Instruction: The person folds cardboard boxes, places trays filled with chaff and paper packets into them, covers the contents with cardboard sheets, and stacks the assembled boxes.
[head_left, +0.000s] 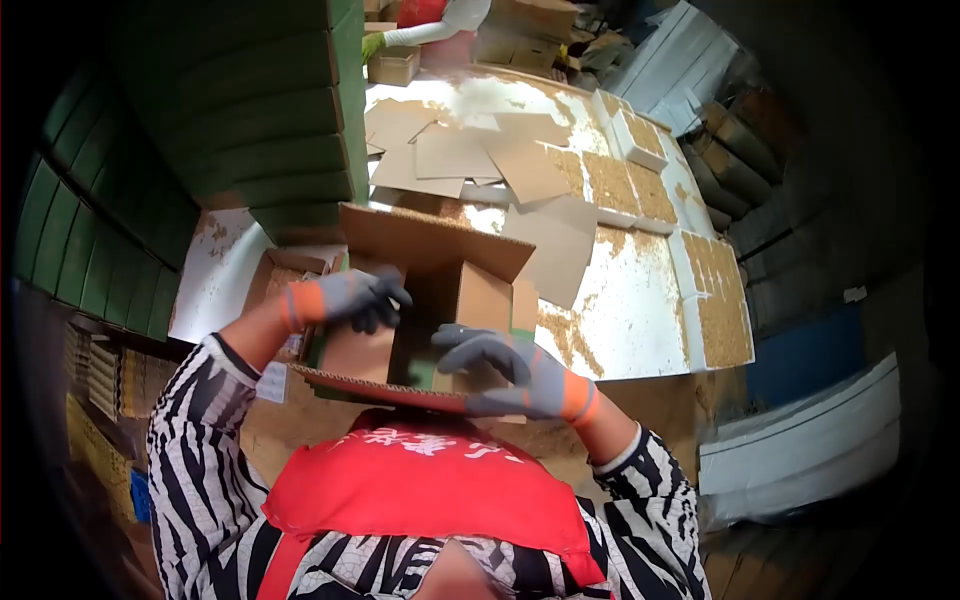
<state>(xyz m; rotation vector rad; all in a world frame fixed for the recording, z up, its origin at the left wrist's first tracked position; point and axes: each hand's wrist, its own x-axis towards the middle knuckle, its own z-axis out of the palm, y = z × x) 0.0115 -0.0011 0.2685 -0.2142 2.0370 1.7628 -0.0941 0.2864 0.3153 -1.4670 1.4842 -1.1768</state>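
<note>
An open cardboard box (430, 300) with green on its outer sides stands right in front of me, its far flap raised and its near flap tilted toward my red apron (430, 480). My left hand (362, 300), in a grey glove with an orange cuff, is over the box's left flap. Its fingers are loosely bent, a little apart and slightly blurred. At the right near corner, my right hand (515, 372) in a matching glove has thumb and fingers spread around the flaps. Neither hand visibly grips anything. The bottom of the box is in dark shadow.
Stacked green boxes (240, 110) rise at the left. Flat cardboard sheets (460, 155) lie on the white table (630, 310), with white-edged brown blocks (715, 300) along its right side. A smaller open carton (275, 275) sits left. Another person's gloved hand (373, 46) touches a box at the back.
</note>
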